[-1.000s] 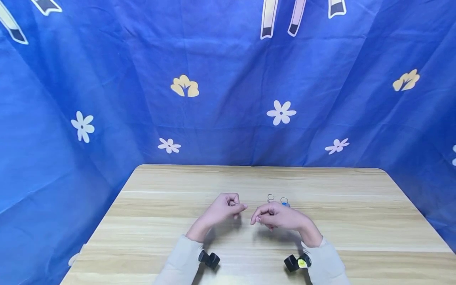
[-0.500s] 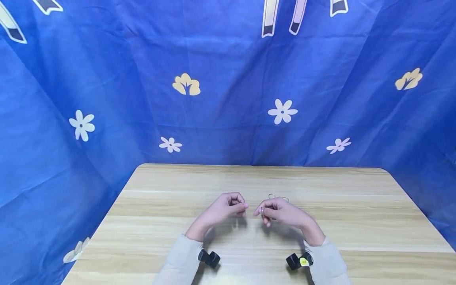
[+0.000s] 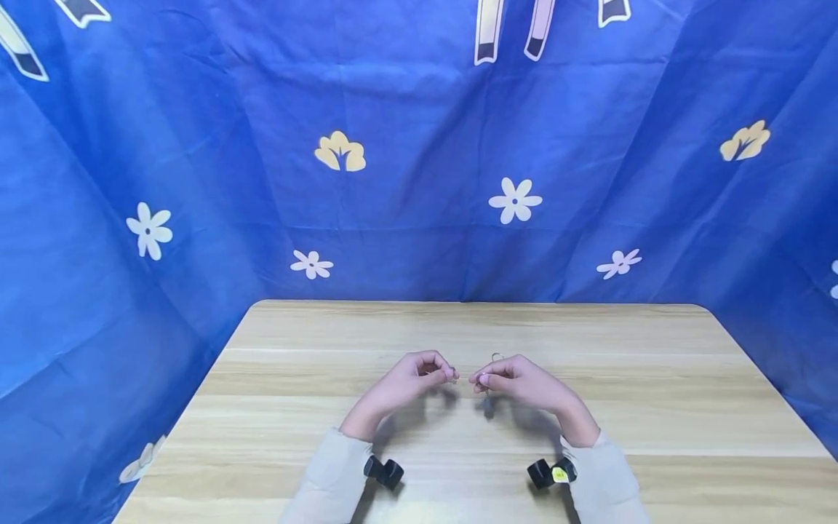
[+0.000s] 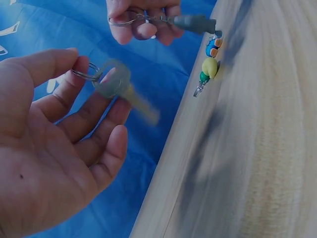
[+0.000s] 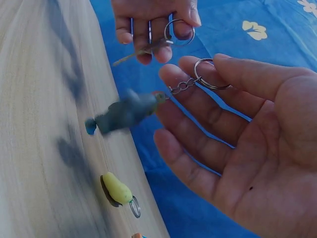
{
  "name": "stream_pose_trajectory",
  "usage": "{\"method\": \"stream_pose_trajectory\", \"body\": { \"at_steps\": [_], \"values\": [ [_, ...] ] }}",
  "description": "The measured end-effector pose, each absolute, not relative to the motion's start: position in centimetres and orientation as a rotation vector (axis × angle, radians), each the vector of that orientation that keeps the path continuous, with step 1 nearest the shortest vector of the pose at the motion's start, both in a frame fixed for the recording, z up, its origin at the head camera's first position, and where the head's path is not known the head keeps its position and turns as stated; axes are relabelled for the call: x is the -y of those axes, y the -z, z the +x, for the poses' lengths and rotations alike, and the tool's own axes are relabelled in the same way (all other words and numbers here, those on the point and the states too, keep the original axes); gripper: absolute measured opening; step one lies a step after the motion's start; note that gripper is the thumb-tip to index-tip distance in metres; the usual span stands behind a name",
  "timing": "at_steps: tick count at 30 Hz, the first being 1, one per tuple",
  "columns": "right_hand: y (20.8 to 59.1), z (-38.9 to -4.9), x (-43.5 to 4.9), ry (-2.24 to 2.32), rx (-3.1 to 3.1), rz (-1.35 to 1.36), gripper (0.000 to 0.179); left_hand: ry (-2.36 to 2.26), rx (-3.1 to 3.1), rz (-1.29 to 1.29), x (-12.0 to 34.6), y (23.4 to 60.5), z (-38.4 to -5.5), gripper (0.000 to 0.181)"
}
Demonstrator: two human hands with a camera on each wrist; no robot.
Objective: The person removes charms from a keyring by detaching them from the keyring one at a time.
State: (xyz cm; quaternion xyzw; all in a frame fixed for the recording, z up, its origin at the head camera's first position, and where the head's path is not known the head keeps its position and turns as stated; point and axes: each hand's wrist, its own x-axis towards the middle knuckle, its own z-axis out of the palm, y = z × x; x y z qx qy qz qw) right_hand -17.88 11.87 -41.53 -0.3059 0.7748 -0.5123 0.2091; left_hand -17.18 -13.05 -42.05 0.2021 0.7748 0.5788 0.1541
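My left hand [image 3: 407,386] pinches a metal split ring between thumb and index finger. From that ring hangs a key [image 4: 115,82], its blade blurred in the left wrist view. Close by on the right, my right hand [image 3: 527,382] pinches another split ring with thumb and index finger. A short chain links it to a grey-blue charm [image 5: 126,113], too blurred to tell its shape. Both hands are above the table with fingertips facing, a small gap between them. Beyond the right hand lie a yellow keychain charm [image 5: 116,187] and a blue-and-orange charm [image 4: 214,47].
The light wood table [image 3: 314,335] spreads around both hands. A blue curtain [image 3: 419,182] printed with flowers hangs behind it and at its sides. Black wrist cameras are strapped over both pale sleeves [image 3: 330,473].
Both hands have turned slightly and their fingertips have come a little nearer each other. My right hand has risen in the view and now covers more of the charms behind it.
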Motion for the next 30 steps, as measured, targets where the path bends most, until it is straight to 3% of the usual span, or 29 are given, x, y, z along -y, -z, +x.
{"method": "stream_pose_trajectory", "body": {
  "at_steps": [18,30],
  "values": [
    [42.6,-18.1,-10.9,1.338,-2.236,-0.832,0.027,-1.472,-2.298,0.638,13.2,42.6,-17.2,0.017],
    [42.2,-21.1,-9.7,1.339,-2.24,-0.723,0.029,-1.264,-2.497,0.603,14.7,43.8,-19.1,0.014]
  ]
}}
